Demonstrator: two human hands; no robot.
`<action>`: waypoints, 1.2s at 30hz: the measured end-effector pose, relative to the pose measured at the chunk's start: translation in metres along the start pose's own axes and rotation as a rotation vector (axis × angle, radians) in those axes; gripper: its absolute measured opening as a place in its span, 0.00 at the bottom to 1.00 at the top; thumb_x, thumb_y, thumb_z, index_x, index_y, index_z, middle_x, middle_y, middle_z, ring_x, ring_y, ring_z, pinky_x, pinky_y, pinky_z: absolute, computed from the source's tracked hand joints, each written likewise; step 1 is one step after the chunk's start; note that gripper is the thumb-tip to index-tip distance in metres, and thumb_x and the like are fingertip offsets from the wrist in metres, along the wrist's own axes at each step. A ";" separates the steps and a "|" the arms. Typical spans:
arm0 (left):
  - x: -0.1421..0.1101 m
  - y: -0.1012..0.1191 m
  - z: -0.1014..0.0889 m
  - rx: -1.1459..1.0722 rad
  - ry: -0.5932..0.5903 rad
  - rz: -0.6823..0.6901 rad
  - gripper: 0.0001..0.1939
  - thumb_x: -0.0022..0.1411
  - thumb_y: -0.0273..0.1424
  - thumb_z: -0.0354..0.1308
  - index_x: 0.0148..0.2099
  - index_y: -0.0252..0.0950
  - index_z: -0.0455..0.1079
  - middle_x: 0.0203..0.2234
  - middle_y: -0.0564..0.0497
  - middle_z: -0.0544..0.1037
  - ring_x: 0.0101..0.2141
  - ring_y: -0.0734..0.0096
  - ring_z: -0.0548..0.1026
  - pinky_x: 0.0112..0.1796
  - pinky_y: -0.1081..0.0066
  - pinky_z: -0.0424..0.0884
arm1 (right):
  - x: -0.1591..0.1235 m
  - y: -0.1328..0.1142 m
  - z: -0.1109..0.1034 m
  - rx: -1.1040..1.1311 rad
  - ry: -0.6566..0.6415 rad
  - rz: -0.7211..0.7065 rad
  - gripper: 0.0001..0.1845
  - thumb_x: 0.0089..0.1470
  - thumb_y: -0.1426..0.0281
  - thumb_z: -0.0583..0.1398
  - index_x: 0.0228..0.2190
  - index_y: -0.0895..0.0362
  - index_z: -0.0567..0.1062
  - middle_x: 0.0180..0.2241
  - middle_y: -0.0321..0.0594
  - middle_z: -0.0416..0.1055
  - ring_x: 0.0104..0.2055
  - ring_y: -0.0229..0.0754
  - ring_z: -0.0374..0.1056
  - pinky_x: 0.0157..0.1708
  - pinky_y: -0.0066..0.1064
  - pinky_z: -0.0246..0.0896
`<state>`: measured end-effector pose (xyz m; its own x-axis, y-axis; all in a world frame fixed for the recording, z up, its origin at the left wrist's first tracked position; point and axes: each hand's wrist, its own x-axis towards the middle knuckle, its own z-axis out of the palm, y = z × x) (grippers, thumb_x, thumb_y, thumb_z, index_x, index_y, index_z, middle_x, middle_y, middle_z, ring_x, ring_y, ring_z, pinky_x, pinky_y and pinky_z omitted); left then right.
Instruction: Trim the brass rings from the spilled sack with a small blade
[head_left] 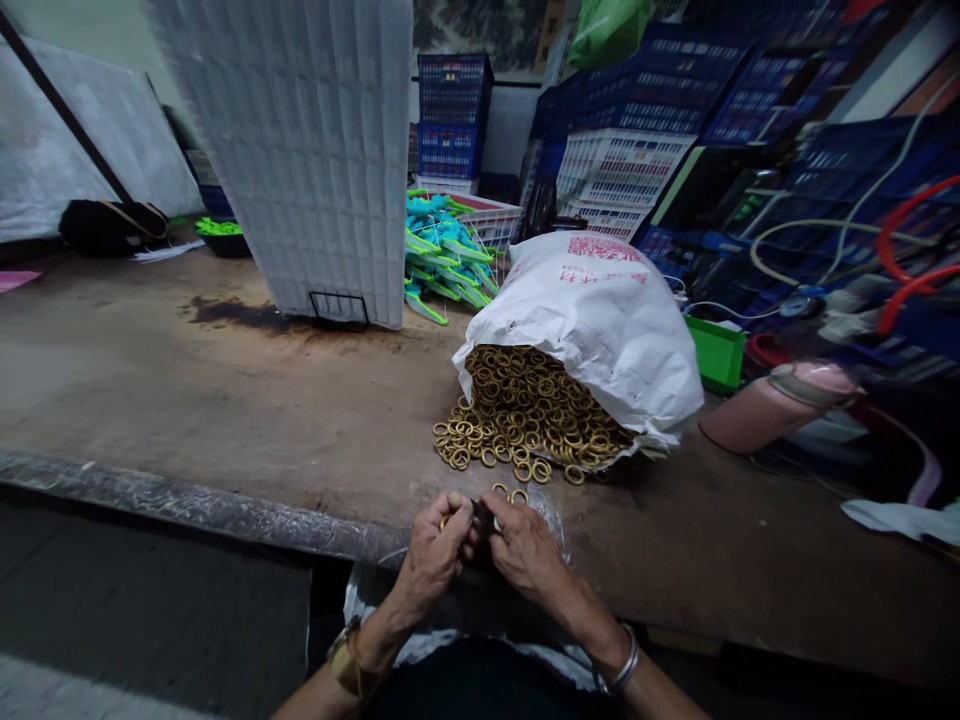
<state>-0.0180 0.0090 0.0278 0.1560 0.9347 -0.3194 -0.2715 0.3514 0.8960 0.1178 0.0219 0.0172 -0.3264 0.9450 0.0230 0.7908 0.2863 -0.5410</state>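
Note:
At the table's front edge my left hand [435, 550] is closed in a pinch, with a bit of a brass ring [444, 522] showing between the fingers. Close beside it, my right hand [529, 545] is also closed, thumb and finger pressed together. Something small and dark [482, 514] lies between the two hands, too hidden to name. Just beyond my fingers a couple of loose rings [517, 496] rest on the table. Behind them a white woven sack [592, 300] lies on its side, its mouth towards me, and a heap of brass rings [525, 400] spills out.
A tall translucent ribbed panel [322, 180] stands on the table [225, 400], left of a pile of turquoise and green plastic pieces [446, 250]. On the right are a pink bottle [780, 405] and a green tray [715, 355]. Stacked blue crates [454, 120] are at the back.

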 end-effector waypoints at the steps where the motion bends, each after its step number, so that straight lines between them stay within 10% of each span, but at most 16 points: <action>1: 0.000 0.001 0.000 0.000 -0.001 0.005 0.19 0.47 0.46 0.58 0.25 0.36 0.59 0.16 0.59 0.65 0.15 0.83 0.61 0.16 0.81 0.53 | -0.001 0.000 0.000 -0.027 -0.002 -0.004 0.16 0.38 0.81 0.48 0.29 0.55 0.68 0.23 0.35 0.68 0.25 0.36 0.61 0.26 0.25 0.46; 20: -0.009 -0.004 -0.004 0.051 -0.066 0.094 0.20 0.50 0.48 0.56 0.25 0.36 0.58 0.15 0.58 0.64 0.15 0.83 0.59 0.16 0.80 0.53 | 0.004 0.003 -0.006 -0.207 -0.073 0.099 0.16 0.41 0.81 0.49 0.33 0.56 0.68 0.23 0.38 0.70 0.24 0.38 0.62 0.23 0.28 0.41; 36: 0.000 0.005 -0.018 -0.425 -0.084 -0.093 0.12 0.52 0.36 0.58 0.36 0.36 0.64 0.24 0.54 0.71 0.17 0.82 0.63 0.15 0.81 0.53 | 0.015 0.026 -0.004 -0.255 0.082 0.171 0.07 0.52 0.69 0.53 0.36 0.54 0.68 0.35 0.38 0.67 0.35 0.41 0.64 0.30 0.28 0.50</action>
<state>-0.0367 0.0115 0.0262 0.2700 0.8967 -0.3508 -0.6161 0.4409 0.6526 0.1355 0.0444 0.0064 -0.1434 0.9894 0.0232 0.9384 0.1434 -0.3144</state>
